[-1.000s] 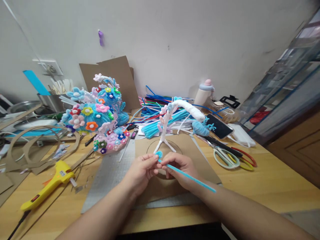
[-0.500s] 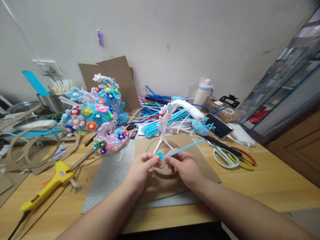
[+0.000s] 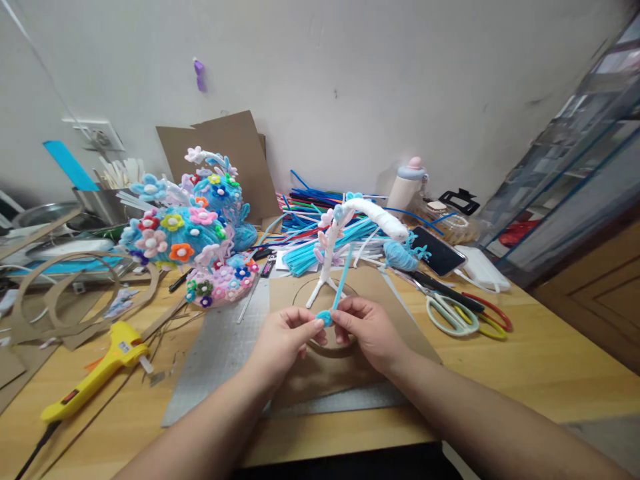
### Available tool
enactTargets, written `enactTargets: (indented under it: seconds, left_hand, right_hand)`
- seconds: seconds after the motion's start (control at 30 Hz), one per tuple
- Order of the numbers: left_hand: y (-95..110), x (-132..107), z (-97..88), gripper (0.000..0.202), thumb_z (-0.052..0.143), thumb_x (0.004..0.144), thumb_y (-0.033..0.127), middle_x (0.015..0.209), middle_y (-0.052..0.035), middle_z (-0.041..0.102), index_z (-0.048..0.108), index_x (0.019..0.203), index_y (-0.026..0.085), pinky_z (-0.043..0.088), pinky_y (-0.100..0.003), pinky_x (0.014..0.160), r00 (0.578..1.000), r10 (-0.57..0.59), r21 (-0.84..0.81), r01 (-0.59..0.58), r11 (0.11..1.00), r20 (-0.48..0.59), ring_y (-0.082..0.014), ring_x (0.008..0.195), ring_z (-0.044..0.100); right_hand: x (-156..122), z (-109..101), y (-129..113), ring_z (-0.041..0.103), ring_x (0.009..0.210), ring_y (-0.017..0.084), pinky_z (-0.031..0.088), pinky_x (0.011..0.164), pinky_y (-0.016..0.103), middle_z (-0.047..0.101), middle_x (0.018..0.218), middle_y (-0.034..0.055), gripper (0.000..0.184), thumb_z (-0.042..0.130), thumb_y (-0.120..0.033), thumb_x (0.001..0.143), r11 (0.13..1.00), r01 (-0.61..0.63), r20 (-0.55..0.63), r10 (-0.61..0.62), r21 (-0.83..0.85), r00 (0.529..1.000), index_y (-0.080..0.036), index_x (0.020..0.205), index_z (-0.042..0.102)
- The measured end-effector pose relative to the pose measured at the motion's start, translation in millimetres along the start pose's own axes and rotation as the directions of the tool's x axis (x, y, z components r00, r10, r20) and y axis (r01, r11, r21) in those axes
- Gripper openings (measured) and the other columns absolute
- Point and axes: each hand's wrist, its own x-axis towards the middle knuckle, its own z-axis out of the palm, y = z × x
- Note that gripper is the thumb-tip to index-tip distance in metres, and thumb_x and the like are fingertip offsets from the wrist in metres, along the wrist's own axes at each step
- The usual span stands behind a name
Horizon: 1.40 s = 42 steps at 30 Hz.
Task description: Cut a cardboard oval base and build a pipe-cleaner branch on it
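Observation:
A light blue pipe cleaner (image 3: 343,277) is coiled at one end, and its straight tail rises up from my fingers. My left hand (image 3: 293,335) pinches the coil between thumb and forefinger. Close beside it, my right hand (image 3: 367,333) is closed on the pipe cleaner where the tail leaves the coil. Just behind my hands stands a white wrapped stem (image 3: 326,257), arched over to the right, with small pink and blue flowers along it. Its split feet rest on a round cardboard piece (image 3: 334,350), partly hidden by my hands, on a larger cardboard sheet (image 3: 410,347).
A yellow hot glue gun (image 3: 95,373) lies at left, near cardboard rings (image 3: 30,293). Flower-covered blue yarn decorations (image 3: 190,233) stand behind. Pipe cleaner bundles (image 3: 305,253) lie at the back. To the right are scissors (image 3: 450,317), a phone (image 3: 437,252), blue yarn (image 3: 400,255) and a bottle (image 3: 407,187).
The pipe cleaner's tail has swung from pointing right to pointing upward. The coil has turned and dropped slightly between my fingers; both hands keep their pinch.

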Motion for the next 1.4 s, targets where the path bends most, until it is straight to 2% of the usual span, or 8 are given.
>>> enactTargets:
  seconds: [0.17, 0.33, 0.53, 0.7, 0.9, 1.07, 1.23, 1.4]
  left_hand:
    - [7.6, -2.4, -1.7, 0.023, 0.071, 0.066, 0.035, 0.055, -0.0024, 0.065, 0.062, 0.063, 0.014, 0.031, -0.019, 0.043, 1.0, -0.008, 0.178, 0.007, 0.984, 0.004, -0.0084, 0.044, 0.048]
    - [8.4, -2.7, -4.2, 0.016, 0.065, 0.067, 0.028, 0.054, -0.0035, 0.065, 0.063, 0.059, 0.014, 0.037, -0.022, 0.05, 0.997, -0.031, 0.421, -0.002, 0.907, 0.073, -0.012, 0.05, 0.053]
    - [1.5, -5.0, -6.0, 0.017, 0.06, 0.069, 0.028, 0.052, -0.0021, 0.064, 0.062, 0.059, 0.015, 0.03, -0.021, 0.043, 0.992, -0.095, 0.604, 0.024, 0.797, 0.086, -0.011, 0.044, 0.047]
    - [-0.2, -5.0, -6.1, 0.016, 0.06, 0.07, 0.028, 0.05, -0.0003, 0.063, 0.061, 0.059, 0.016, 0.028, -0.02, 0.04, 0.993, -0.09, 0.636, 0.024, 0.772, 0.072, -0.0102, 0.041, 0.045]
    - [4.2, -1.2, -4.1, 0.015, 0.062, 0.069, 0.026, 0.049, -0.0022, 0.063, 0.061, 0.06, 0.014, 0.033, -0.02, 0.043, 0.998, -0.057, 0.486, 0.049, 0.873, 0.001, -0.0109, 0.044, 0.049]
    - [7.8, -0.5, -1.5, 0.02, 0.069, 0.066, 0.03, 0.051, -0.0016, 0.063, 0.059, 0.06, 0.013, 0.029, -0.017, 0.04, 0.994, -0.101, 0.201, 0.107, 0.974, -0.041, -0.0102, 0.045, 0.055]
    - [3.4, 1.5, -3.5, 0.029, 0.074, 0.063, 0.038, 0.056, -0.0032, 0.066, 0.06, 0.064, 0.012, 0.03, -0.015, 0.039, 0.996, -0.086, 0.02, 0.087, 0.996, -0.019, -0.0112, 0.05, 0.059]
    - [-2.4, 4.8, -5.1, 0.029, 0.075, 0.063, 0.037, 0.058, -0.0046, 0.067, 0.061, 0.067, 0.011, 0.033, -0.015, 0.04, 0.998, -0.054, -0.075, 0.052, 0.996, -0.014, -0.0107, 0.051, 0.06]
  right_hand:
    - [2.3, -8.0, -3.2, 0.049, 0.041, 0.008, 0.037, 0.044, 0.02, 0.057, 0.046, -0.0043, 0.03, 0.075, -0.042, 0.066, 0.996, -0.078, 0.116, 0.084, -0.052, 0.99, -0.016, 0.065, 0.061]
    - [5.8, -15.7, -9.2, 0.052, 0.042, 0.008, 0.037, 0.043, 0.02, 0.06, 0.048, -0.0022, 0.03, 0.077, -0.04, 0.061, 0.967, -0.169, 0.279, 0.219, -0.192, 0.935, -0.014, 0.06, 0.062]
    - [5.6, -16.5, -7.9, 0.053, 0.042, 0.009, 0.039, 0.042, 0.019, 0.06, 0.047, -0.0017, 0.028, 0.076, -0.038, 0.06, 0.903, -0.211, 0.309, 0.336, -0.373, 0.89, -0.013, 0.06, 0.062]
    - [4.1, -15.2, -2.5, 0.054, 0.043, 0.008, 0.038, 0.041, 0.018, 0.056, 0.047, -0.0041, 0.03, 0.071, -0.041, 0.067, 0.898, -0.174, 0.345, 0.327, -0.405, 0.88, -0.015, 0.063, 0.055]
    - [3.7, -10.5, -1.6, 0.055, 0.042, 0.008, 0.037, 0.037, 0.016, 0.056, 0.051, -0.0056, 0.038, 0.064, -0.051, 0.074, 0.923, -0.169, 0.321, 0.286, -0.347, 0.903, -0.018, 0.067, 0.047]
    - [6.1, -10.2, 0.4, 0.062, 0.054, 0.011, 0.046, 0.044, 0.019, 0.065, 0.069, 0.0002, 0.038, 0.07, -0.05, 0.07, 0.97, -0.208, 0.316, 0.239, -0.127, 0.918, -0.015, 0.078, 0.057]
    - [6.2, -9.5, 0.5, 0.064, 0.061, 0.011, 0.049, 0.054, 0.02, 0.069, 0.075, 0.0037, 0.033, 0.076, -0.039, 0.068, 0.972, -0.235, 0.344, 0.216, 0.015, 0.914, -0.013, 0.084, 0.065]
    - [2.1, -3.5, 1.5, 0.062, 0.057, 0.009, 0.048, 0.054, 0.02, 0.07, 0.074, 0.0042, 0.03, 0.075, -0.04, 0.069, 0.978, -0.207, 0.29, 0.193, 0.02, 0.937, -0.013, 0.079, 0.066]
